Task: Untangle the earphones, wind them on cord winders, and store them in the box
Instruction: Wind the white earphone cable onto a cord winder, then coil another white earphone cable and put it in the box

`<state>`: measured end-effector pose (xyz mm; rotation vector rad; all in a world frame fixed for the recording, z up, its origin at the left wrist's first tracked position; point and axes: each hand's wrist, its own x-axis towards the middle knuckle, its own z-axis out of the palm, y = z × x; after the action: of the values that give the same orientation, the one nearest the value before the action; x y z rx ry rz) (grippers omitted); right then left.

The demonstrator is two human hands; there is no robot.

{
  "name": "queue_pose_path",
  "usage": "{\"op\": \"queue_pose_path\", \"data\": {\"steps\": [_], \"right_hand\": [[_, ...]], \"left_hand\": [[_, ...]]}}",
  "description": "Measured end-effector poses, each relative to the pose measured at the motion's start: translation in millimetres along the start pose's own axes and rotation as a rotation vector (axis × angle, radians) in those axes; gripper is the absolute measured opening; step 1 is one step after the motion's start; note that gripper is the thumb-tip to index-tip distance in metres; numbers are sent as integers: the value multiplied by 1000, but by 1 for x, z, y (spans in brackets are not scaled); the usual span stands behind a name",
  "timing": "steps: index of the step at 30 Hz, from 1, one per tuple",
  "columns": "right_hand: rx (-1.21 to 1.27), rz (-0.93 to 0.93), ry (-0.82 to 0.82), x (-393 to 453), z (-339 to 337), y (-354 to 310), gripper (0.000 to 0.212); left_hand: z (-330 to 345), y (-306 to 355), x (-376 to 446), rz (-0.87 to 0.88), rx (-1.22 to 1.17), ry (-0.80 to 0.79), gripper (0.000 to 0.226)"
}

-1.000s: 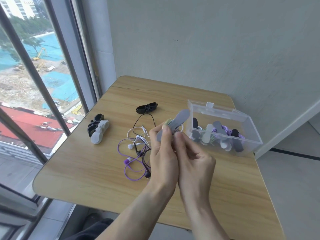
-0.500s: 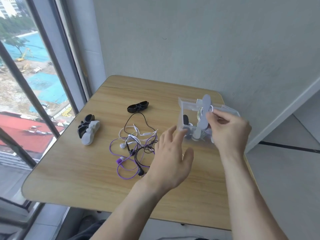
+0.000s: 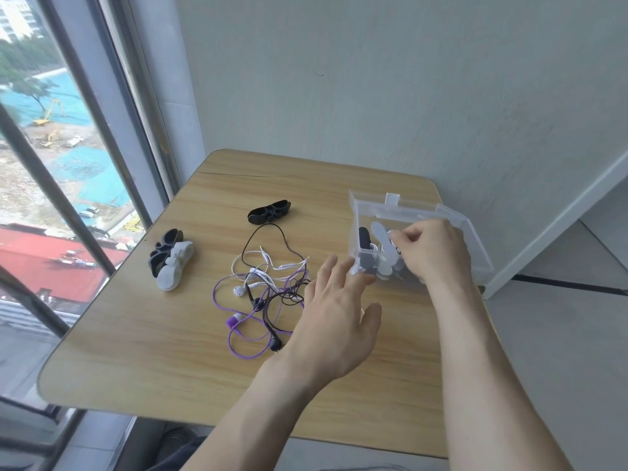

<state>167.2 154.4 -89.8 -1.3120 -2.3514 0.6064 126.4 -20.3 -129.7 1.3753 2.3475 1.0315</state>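
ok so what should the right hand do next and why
Probably let go of the grey winder and draw back. The right hand is already down inside the clear box, pinching the winder among those stored there. The left hand hovers open by the tangled earphones on the table, with empty winders waiting.

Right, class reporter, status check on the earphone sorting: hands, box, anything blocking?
Right hand in the clear box, fingers pinching a grey wound winder. Left hand open above the table. Tangled earphones waiting; three empty winders; nothing blocking.
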Motion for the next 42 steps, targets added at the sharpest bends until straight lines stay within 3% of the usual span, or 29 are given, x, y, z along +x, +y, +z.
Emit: {"op": "queue_pose_path", "data": {"steps": [3,7,10,13,15,17,22,26,32,37,42], "right_hand": [[-135,-46,-70,-2,-3,-4,50],[-310,-36,-177,-9,-10,-5,54],[-291,-97,-232,-13,-18,2,52],[-60,-293,-47,-17,-32,4,43],[106,-437,31,-29,-46,-5,25],[210,-476,-22,-43,-54,-14,12],[190,-478,-310,-79,-18,-26,21],[105,-439,-470,-116,33,-14,47],[-10,-506,-432,-129,57,-7,41],[178,-456,-342,-122,46,-9,12],[370,-304,-233,-107,21,-4,25]], "left_hand": [[-3,-2,-1,-23,-3,3,38],[-16,-4,-4,-14,-35,103,43],[-27,-11,-5,18,0,215,31],[-49,-9,-4,-87,-89,400,23],[-68,-13,-5,-174,-145,478,25],[-81,-22,-6,-225,-95,440,24],[-84,-44,-12,-452,311,120,49],[-79,-55,-11,-442,256,-11,18],[-79,-48,-7,-377,29,139,9],[-89,-52,-4,-374,-140,342,10],[-101,-53,-7,-393,-144,390,12]]}}
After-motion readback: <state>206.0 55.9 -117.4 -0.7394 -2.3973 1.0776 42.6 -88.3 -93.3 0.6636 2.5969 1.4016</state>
